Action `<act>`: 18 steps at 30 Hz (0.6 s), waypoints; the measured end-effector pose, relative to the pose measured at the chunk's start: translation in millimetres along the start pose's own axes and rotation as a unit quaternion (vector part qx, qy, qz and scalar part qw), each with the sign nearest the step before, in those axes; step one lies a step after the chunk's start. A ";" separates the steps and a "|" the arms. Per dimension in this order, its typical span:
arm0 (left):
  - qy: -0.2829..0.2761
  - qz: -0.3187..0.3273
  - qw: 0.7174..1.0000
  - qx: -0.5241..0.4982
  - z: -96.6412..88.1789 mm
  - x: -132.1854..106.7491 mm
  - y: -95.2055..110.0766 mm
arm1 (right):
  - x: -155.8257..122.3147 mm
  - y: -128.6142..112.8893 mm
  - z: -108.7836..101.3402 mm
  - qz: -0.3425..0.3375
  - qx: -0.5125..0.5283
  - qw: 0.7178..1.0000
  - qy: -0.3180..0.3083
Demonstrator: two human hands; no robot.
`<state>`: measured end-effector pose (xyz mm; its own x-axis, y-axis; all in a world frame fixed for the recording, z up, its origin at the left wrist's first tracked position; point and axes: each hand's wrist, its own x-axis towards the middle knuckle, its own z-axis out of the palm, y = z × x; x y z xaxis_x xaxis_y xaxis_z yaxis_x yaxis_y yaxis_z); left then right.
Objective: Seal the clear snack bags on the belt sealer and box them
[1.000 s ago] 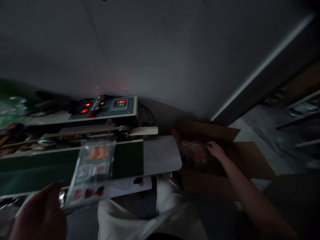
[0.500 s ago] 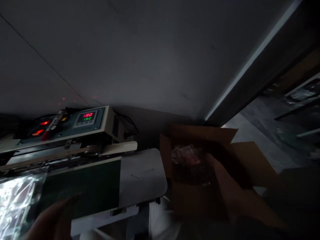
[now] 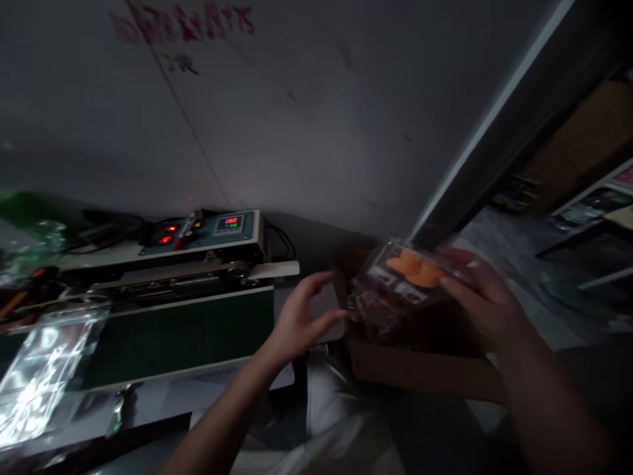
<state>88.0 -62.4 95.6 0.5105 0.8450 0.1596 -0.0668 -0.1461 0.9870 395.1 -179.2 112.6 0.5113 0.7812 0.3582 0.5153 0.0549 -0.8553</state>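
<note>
My right hand [image 3: 477, 284] grips several clear plastic packets [image 3: 378, 280] at their right end, above the cardboard box [image 3: 425, 376]. An orange shape and small printed labels show through the top packet. To the left of them, my left hand [image 3: 304, 316] is open, thumb and fingers apart around a gap. Its fingertips are close to the packets' left edge; nothing is held in it. Beside my left hand runs the green conveyor belt [image 3: 188, 336] of a band sealer [image 3: 208, 237] with a lit display.
Shiny clear plastic packaging [image 3: 44, 376] lies on the left end of the belt. A red marker [image 3: 184, 232] rests on the sealer's panel. Behind is a grey wall [image 3: 306, 132] with red writing. Shelving [image 3: 593, 218] stands at the far right.
My right hand has come up out of the cardboard box with the plastic packets. My left hand has moved right from the belt towards them. The view has shifted, bringing more of the left side in.
</note>
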 end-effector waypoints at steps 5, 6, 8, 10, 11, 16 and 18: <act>-0.006 -0.072 0.981 -0.182 -7.7 9.3 6.5 | -12.7 -60.6 94.0 0.040 0.153 0.971 -0.177; 0.029 -0.100 0.973 -0.206 -14.2 4.3 0.8 | -18.3 -60.1 115.7 0.050 0.190 0.965 -0.176; 0.099 -0.147 0.956 -0.234 -28.7 -7.7 -13.7 | -32.0 -51.4 156.0 0.055 0.236 0.957 -0.158; 0.136 -0.174 0.942 -0.252 -43.0 -18.0 -28.3 | -46.4 -38.0 189.2 0.036 0.230 0.964 -0.130; 0.145 -0.183 0.936 -0.265 -49.7 -21.2 -34.9 | -52.7 -30.9 202.3 0.019 0.212 0.970 -0.117; 0.248 -0.215 0.900 -0.287 -77.5 -20.8 -61.4 | -67.8 0.1 238.5 -0.034 0.088 0.990 -0.104; 0.265 -0.234 0.897 -0.265 -86.0 -17.2 -69.4 | -68.8 8.9 245.0 -0.034 0.060 0.992 -0.103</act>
<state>10.1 -22.5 25.9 0.1183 0.8968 -0.4263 -0.4214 0.4341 0.7962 196.0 -80.2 -11.4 0.3198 0.8834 0.3425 0.4521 0.1754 -0.8745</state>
